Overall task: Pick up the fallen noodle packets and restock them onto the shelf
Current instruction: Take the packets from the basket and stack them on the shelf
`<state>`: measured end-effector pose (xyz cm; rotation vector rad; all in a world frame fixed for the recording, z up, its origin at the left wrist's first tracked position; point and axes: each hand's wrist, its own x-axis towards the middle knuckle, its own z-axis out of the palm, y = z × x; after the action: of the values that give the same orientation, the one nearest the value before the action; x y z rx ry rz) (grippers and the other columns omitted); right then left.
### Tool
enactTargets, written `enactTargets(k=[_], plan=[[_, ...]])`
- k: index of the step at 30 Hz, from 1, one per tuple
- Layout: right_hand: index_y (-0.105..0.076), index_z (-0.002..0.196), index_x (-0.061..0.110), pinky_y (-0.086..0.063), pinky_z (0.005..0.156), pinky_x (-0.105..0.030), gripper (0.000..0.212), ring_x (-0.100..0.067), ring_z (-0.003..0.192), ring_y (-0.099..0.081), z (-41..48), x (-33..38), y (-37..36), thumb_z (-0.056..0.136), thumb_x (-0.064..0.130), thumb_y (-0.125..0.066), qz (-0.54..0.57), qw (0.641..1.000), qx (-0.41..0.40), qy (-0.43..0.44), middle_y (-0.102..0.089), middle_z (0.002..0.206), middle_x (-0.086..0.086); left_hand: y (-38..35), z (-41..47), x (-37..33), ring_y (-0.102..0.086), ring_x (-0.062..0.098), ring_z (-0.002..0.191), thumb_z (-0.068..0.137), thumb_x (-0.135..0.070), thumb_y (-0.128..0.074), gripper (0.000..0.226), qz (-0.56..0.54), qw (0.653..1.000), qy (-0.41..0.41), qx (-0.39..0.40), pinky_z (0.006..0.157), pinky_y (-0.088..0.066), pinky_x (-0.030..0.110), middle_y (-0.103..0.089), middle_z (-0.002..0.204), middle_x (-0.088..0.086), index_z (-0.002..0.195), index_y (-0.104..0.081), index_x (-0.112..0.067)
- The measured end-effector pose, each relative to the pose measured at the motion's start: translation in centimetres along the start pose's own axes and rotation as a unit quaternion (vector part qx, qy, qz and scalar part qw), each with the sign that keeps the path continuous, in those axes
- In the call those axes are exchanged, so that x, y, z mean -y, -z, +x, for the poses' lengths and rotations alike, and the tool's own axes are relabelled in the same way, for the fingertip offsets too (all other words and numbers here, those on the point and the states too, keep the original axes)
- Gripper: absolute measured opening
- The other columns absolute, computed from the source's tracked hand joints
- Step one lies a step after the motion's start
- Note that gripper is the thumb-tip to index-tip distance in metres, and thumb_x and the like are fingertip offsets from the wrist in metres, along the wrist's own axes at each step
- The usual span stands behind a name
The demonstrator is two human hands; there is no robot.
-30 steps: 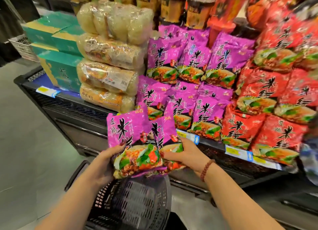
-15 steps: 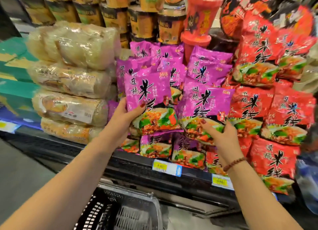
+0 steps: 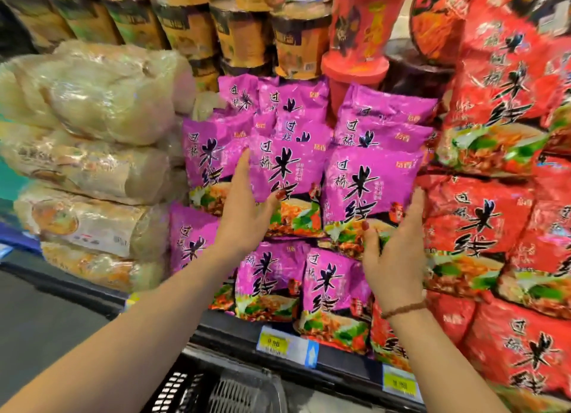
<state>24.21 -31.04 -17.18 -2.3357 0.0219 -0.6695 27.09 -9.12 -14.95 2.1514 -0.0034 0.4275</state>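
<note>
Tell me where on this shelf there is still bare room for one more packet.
Little is free: only the dark shelf lip below the clear noodle bundles. The purple packets and red packets are tightly stacked.

Magenta noodle packets with black calligraphy; red packets likewise lettered; translucent pale-yellow noodle bundles; yellow price tag.

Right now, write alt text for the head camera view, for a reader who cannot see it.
A person's left hand grips one purple noodle packet and the right hand grips a second purple packet, both held against a shelf stack of the same packets. Red packets sit to the right, clear-wrapped noodle bundles to the left, noodle cups above.
</note>
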Motion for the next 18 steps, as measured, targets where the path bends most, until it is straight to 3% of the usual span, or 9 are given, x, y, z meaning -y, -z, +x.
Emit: enactTargets(k=[2,5,7,10,14,18], plan=[[-0.023,0.145,-0.005,-0.017,0.117,-0.035,0.063,-0.040,0.136,-0.026,0.0,0.1,-0.5,0.090,0.006,-0.051,-0.093,0.988,-0.058,0.106,-0.027,0.147,-0.028,-0.2,-0.1,1.0,-0.001,0.016,0.149,0.096,-0.038,-0.055,0.081,0.101,0.988,-0.118,-0.001,0.122,-0.005,0.028,-0.001,0.162,0.003,0.155,-0.006,-0.015],[-0.035,0.144,-0.001,-0.012,0.119,-0.045,0.059,-0.039,0.142,-0.017,0.5,-0.2,-1.1,0.086,0.007,-0.047,-0.205,0.961,-0.032,0.185,-0.022,0.153,-0.023,-0.6,0.0,2.5,0.006,0.029,0.150,0.093,-0.068,-0.033,0.078,0.287,0.924,-0.248,0.044,0.121,0.001,0.042,0.006,0.161,0.001,0.155,-0.006,-0.028],[-0.033,0.147,0.004,-0.010,0.118,-0.046,0.059,-0.035,0.145,-0.013,0.6,0.1,-1.1,0.093,0.024,-0.041,-0.239,0.953,0.010,0.188,-0.019,0.156,-0.022,-0.7,0.5,2.8,0.005,0.028,0.149,0.091,-0.075,-0.023,0.077,0.338,0.902,-0.259,0.076,0.120,0.006,0.043,0.003,0.161,-0.001,0.153,-0.008,-0.034],[-0.021,0.152,0.018,-0.005,0.117,-0.046,0.061,-0.034,0.147,-0.012,1.3,0.0,-1.4,0.097,0.041,-0.030,-0.265,0.945,0.057,0.182,-0.015,0.158,-0.020,-1.1,1.4,3.0,0.002,0.027,0.148,0.087,-0.074,-0.034,0.079,0.375,0.879,-0.283,0.080,0.119,0.006,0.044,-0.005,0.161,0.002,0.153,-0.014,-0.035],[-0.005,0.153,0.023,-0.007,0.118,-0.049,0.063,-0.035,0.146,-0.012,1.9,-1.6,-2.6,0.098,0.046,-0.025,-0.295,0.934,0.087,0.184,-0.015,0.158,-0.020,-1.9,2.0,3.7,-0.004,0.032,0.149,0.085,-0.072,-0.035,0.081,0.415,0.862,-0.276,0.094,0.118,-0.004,0.050,-0.011,0.162,0.006,0.153,-0.016,-0.034],[-0.002,0.152,0.023,-0.003,0.118,-0.047,0.063,-0.035,0.147,-0.010,2.1,-2.0,-2.8,0.097,0.047,-0.022,-0.305,0.931,0.114,0.167,-0.013,0.159,-0.020,-2.2,1.9,4.2,-0.007,0.035,0.149,0.086,-0.071,-0.034,0.082,0.423,0.859,-0.274,0.093,0.118,-0.006,0.051,-0.010,0.162,0.008,0.153,-0.008,-0.033]])
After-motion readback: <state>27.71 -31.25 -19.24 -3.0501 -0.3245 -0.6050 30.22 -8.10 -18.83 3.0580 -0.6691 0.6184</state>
